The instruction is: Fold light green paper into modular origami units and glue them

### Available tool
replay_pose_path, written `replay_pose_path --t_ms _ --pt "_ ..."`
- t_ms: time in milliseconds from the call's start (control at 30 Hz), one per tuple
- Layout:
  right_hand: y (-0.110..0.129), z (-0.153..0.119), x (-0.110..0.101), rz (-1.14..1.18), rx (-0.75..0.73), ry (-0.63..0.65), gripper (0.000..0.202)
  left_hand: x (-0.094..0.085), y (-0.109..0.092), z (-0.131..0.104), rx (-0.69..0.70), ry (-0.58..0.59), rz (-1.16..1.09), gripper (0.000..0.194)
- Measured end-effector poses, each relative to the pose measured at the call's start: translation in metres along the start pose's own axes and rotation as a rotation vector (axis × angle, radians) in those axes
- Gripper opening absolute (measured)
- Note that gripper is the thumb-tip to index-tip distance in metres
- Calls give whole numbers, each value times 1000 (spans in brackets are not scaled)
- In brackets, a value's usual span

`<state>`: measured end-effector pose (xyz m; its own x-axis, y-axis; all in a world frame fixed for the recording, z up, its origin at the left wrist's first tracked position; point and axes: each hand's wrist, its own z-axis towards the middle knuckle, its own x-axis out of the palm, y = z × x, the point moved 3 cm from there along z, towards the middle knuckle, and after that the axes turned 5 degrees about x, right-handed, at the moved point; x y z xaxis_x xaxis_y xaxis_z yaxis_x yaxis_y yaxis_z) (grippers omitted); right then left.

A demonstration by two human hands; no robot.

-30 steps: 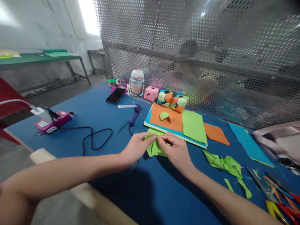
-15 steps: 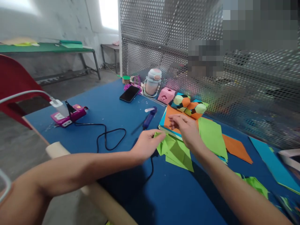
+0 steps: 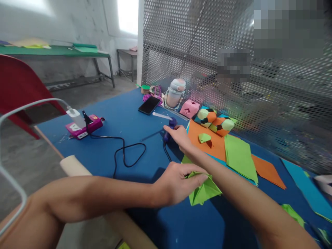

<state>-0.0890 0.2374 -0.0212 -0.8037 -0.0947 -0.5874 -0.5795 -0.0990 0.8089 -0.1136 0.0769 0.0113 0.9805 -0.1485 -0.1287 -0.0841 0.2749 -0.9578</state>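
My left hand (image 3: 178, 183) pinches a folded light-green paper piece (image 3: 204, 192) between thumb and fingers, raised above the blue table near its front. Farther forward, my right hand (image 3: 178, 136) has its fingers round a purple-blue glue gun (image 3: 168, 133) that lies on the table; a whitish glue stick (image 3: 161, 115) points out from its top end. A small folded green paper (image 3: 204, 138) sits on the orange sheets (image 3: 193, 133), to the right of my right hand. My right forearm crosses behind the held piece and partly hides the paper stack.
Paper balls (image 3: 224, 125), a pink paper box (image 3: 190, 109), a bottle (image 3: 175, 93) and a phone (image 3: 149, 104) line the perforated metal screen. Green sheets (image 3: 238, 154) lie to the right. A black cord (image 3: 124, 152) and a magenta power strip (image 3: 84, 127) are at the left.
My right hand has moved left from above the orange sheets to the glue gun. My left hand has drawn the folded green piece nearer and to the right. A small green paper now shows on the orange.
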Motion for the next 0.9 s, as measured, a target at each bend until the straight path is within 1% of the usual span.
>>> replay_pose_path --t_ms 133,300,433,567,633,733,767,833,900 --pt "3 -1 -5 -77 -17 -50 31 0 -2 -1 -3 3 -8 27" --pt "0 -11 -19 -97 -59 -80 25 0 -7 -2 -30 33 -48 26" --pt "-3 -19 -28 -25 -102 -79 19 1 -5 -3 -23 31 -58 25" --pt "0 -21 -40 99 -121 -130 16 -1 2 1 -28 -9 -46 25" --pt "4 -22 -52 163 -121 -152 17 -3 5 4 -50 -24 -47 26" --pt "10 -32 -80 246 -119 -172 20 -6 8 10 -86 -56 -78 25" --pt "12 -38 -91 276 -121 -175 19 -7 8 11 -104 -71 -104 25" --pt "14 -58 -113 440 -155 -166 14 -9 9 15 -139 -101 -177 26" --pt "13 -85 -133 452 -180 -143 12 -12 10 18 -149 -139 -245 28"
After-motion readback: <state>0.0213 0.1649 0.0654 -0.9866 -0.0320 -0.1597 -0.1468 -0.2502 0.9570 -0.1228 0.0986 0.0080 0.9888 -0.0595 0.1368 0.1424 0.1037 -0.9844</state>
